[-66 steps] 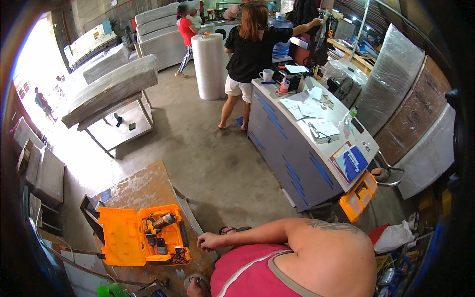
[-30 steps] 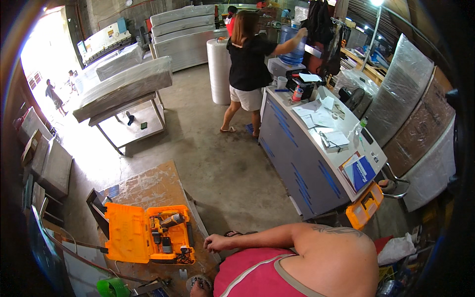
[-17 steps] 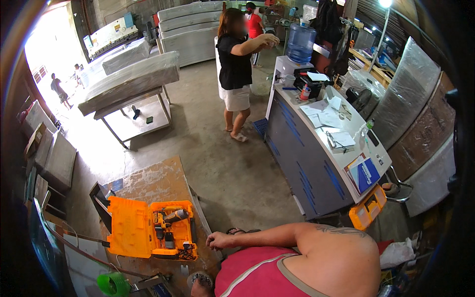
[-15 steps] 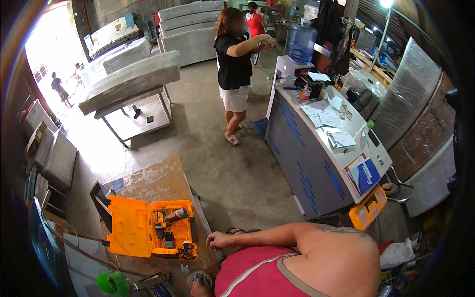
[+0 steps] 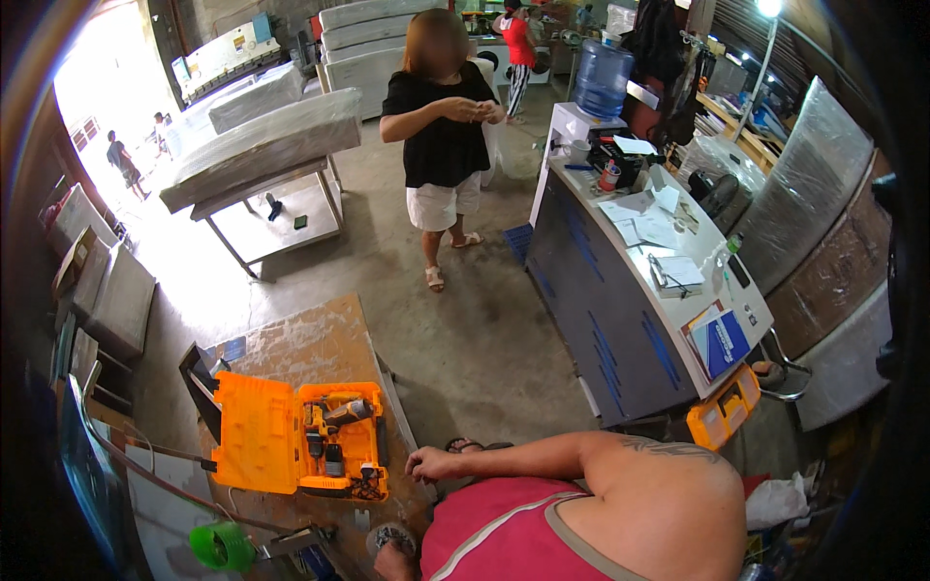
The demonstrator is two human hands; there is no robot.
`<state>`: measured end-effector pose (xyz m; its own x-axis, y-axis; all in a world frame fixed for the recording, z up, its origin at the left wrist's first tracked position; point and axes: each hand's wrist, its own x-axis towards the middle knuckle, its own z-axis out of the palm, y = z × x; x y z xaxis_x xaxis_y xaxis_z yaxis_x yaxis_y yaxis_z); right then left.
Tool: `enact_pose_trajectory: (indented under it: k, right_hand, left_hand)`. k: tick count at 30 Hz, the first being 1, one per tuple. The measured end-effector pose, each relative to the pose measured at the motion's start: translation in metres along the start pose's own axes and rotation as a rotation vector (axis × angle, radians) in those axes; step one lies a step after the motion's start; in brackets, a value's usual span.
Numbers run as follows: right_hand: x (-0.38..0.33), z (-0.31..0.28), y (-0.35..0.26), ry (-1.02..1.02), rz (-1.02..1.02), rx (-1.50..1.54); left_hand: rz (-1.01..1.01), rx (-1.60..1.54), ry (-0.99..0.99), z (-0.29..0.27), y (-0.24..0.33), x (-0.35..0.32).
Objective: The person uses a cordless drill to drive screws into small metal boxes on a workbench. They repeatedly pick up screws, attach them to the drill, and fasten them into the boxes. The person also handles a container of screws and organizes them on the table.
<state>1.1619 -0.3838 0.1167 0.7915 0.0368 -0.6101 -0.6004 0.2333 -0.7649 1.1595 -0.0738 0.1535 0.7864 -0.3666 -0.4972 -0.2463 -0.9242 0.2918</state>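
Note:
My right arm stretches across in front of my red shirt. My right hand (image 5: pixel 426 465) hangs beside the edge of a worn wooden table (image 5: pixel 320 334), fingers loosely bent and slightly apart, with nothing visible in them. My left hand (image 5: pixel 394 562) is low at the bottom edge, next to a round grey object (image 5: pixel 390 538) whose kind I cannot make out; its fingers are mostly hidden. On the table lies an opened orange tool case (image 5: pixel 254 433). Inside it sit a yellow-and-black power drill (image 5: pixel 347 413), a dark battery (image 5: pixel 334 459) and a coiled black cord (image 5: pixel 366 481).
A person in a black shirt (image 5: pixel 441 116) stands beyond the table. To the right is a grey desk (image 5: pixel 601 290) bearing papers, a blue book (image 5: pixel 722 344) and a water jug (image 5: pixel 603 82). A green cup-shaped object (image 5: pixel 221 548) sits at lower left. Wrapped panels (image 5: pixel 262 150) rest on a metal table.
The person in black has turned toward me, stepped left and nearer, and lowered their hands to chest height. My right hand's fingers have loosened slightly. The tool case has stayed in place.

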Motion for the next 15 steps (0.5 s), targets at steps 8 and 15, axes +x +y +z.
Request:
enact_pose_trajectory:
  k: [8, 15]
  right_hand:
    - [0.002, 0.003, -0.002, -0.014, -0.020, -0.002]
    - [0.006, 0.007, -0.005, -0.026, 0.010, -0.025]
  left_hand:
    - [0.021, 0.212, -0.109, 0.013, -0.021, 0.019]
    - [-0.193, 0.283, -0.031, 0.007, 0.001, 0.007]
